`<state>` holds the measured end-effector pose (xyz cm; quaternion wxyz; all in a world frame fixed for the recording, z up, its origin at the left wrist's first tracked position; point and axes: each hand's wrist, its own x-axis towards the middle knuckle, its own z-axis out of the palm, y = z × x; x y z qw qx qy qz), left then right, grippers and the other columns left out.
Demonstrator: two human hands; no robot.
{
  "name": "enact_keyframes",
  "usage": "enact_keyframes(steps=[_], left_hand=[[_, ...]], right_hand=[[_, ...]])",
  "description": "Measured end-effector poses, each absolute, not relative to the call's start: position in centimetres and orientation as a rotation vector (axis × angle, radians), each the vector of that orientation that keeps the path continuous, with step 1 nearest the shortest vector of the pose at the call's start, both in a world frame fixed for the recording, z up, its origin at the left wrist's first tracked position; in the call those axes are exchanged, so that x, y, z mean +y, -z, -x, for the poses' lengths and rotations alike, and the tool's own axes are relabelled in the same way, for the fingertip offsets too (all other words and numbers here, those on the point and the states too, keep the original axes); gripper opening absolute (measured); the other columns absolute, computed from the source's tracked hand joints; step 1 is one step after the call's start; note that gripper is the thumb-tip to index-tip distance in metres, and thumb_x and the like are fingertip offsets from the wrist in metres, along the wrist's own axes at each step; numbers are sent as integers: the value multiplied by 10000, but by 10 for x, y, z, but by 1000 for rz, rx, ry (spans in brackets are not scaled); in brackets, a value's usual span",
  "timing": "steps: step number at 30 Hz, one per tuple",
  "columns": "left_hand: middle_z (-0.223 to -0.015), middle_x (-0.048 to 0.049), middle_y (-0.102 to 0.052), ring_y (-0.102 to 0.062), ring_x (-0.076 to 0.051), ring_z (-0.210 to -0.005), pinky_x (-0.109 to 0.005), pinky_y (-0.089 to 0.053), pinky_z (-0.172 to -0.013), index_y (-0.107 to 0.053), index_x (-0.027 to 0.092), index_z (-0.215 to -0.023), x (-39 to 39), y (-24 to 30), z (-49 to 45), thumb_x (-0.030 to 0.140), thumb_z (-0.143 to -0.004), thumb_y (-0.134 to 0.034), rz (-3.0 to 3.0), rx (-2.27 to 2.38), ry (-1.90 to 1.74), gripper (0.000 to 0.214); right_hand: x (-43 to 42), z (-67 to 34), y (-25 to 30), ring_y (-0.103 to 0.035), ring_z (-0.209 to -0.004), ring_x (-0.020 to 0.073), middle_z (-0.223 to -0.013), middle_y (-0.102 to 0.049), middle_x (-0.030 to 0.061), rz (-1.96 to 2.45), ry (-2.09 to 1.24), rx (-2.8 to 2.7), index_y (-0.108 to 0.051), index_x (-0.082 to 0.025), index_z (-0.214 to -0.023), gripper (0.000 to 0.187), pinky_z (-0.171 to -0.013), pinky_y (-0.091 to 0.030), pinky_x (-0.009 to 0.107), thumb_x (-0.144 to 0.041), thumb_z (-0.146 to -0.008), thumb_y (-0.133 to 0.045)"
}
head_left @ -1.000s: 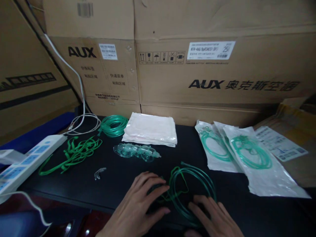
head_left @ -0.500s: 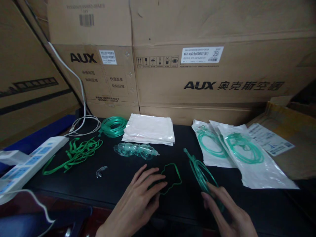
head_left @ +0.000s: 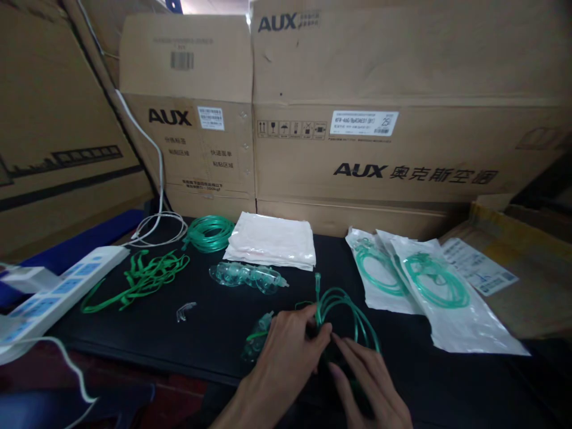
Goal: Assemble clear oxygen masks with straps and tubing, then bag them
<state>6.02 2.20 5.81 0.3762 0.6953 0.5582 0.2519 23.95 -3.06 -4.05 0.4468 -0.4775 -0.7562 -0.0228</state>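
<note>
My left hand (head_left: 286,351) and my right hand (head_left: 364,378) meet near the front edge of the black table (head_left: 210,322). Both pinch a coil of green tubing (head_left: 344,307) that loops up between them, one end standing upright. A clear mask with a green strap (head_left: 257,339) lies under my left hand's fingers. Further back sit a stack of clear masks (head_left: 248,275), a pile of green straps (head_left: 143,277), a second green tubing coil (head_left: 209,232) and a stack of white pouches (head_left: 270,244).
Sealed bags holding green tubing (head_left: 420,280) lie at the right beside an open carton (head_left: 522,262). A white power strip (head_left: 53,292) and white cable (head_left: 156,229) are at the left. A small clear clip (head_left: 184,310) lies near the front. Large cardboard boxes (head_left: 366,143) wall the back.
My hands have come together and gathered the green tubing, which lay flat in a loose ring a second ago. The mask now shows under my left hand. The camera tilted up.
</note>
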Motion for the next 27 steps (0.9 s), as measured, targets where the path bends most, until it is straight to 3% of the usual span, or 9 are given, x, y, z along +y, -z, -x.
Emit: enact_keyframes(steps=[3, 5, 7, 9, 12, 17, 20, 23, 27], left_hand=[[-516, 43, -658, -681, -171, -496, -239, -478, -625, -758, 202, -934, 24, -50, -55, 329, -974, -526, -1781, 1444, -656, 268], [-533, 37, -670, -693, -175, -509, -239, -485, -629, -761, 197, -946, 24, -48, -52, 341, -977, -513, -1794, 1441, -654, 288], [-616, 24, -721, -702, -178, -518, -241, -495, -616, -753, 185, -1125, 24, -48, -51, 332, -975, -498, -1802, 1427, -637, 331], [-723, 9, -766, -704, -181, -522, -251, -511, -616, -620, 166, -1410, 25, -48, -52, 304, -961, -498, -1811, 1424, -622, 486], [-774, -4, -779, -719, -199, -578, -277, -533, -681, -443, 155, -1569, 26, -46, -54, 269, -948, -506, -1881, 1452, -594, 635], [-957, -70, -802, -758, -256, -922, -321, -519, -863, -610, 199, -1422, 28, -42, -56, 223, -953, -515, -2040, 1487, -514, 479], [-1123, -89, -781, -730, -273, -1055, -348, -501, -937, -653, 230, -1336, 29, -43, -55, 188, -947, -523, -2064, 1502, -505, 413], [-1157, -95, -762, -716, -295, -1082, -390, -503, -966, -666, 234, -1269, 29, -46, -53, 191, -958, -526, -2093, 1531, -492, 344], [-1235, -117, -733, -688, -310, -1154, -429, -505, -1010, -580, 216, -1415, 32, -50, -53, 182, -977, -527, -2136, 1532, -469, 442]], right_hand=[[-28, -263, 29, -767, -953, 269, -1108, -765, 113, 1446, 72, -1729, -711, -225, -1175, 246, -856, -621, 366, -369, -1017, -590], [-21, -276, 26, -767, -803, 272, -990, -760, 116, 1665, 30, -1635, -705, -201, -1106, 378, -714, -620, 369, -531, -1013, -545], [-12, -281, 28, -742, -706, 278, -904, -737, 117, 1787, 16, -1610, -695, -185, -1059, 532, -622, -596, 380, -673, -976, -500], [-2, -280, 34, -733, -731, 298, -897, -708, 135, 1834, 42, -1642, -674, -169, -1042, 586, -647, -591, 403, -712, -961, -469], [11, -273, 45, -714, -765, 328, -907, -666, 154, 1887, 103, -1721, -637, -162, -1029, 475, -664, -574, 432, -610, -968, -490], [22, -262, 51, -693, -809, 324, -870, -650, 142, 1876, 74, -1789, -612, -206, -931, 197, -712, -549, 425, -305, -951, -444], [24, -262, 50, -698, -854, 347, -904, -680, 168, 1836, 33, -1796, -614, -198, -951, 219, -756, -553, 461, -269, -938, -407], [24, -267, 47, -726, -863, 348, -922, -725, 172, 1774, -40, -1790, -616, -185, -1023, 265, -793, -575, 477, -310, -947, -396], [25, -277, 37, -774, -955, 295, -1064, -784, 157, 1665, -157, -1809, -641, -178, -1137, 360, -864, -607, 405, -380, -972, -393]])
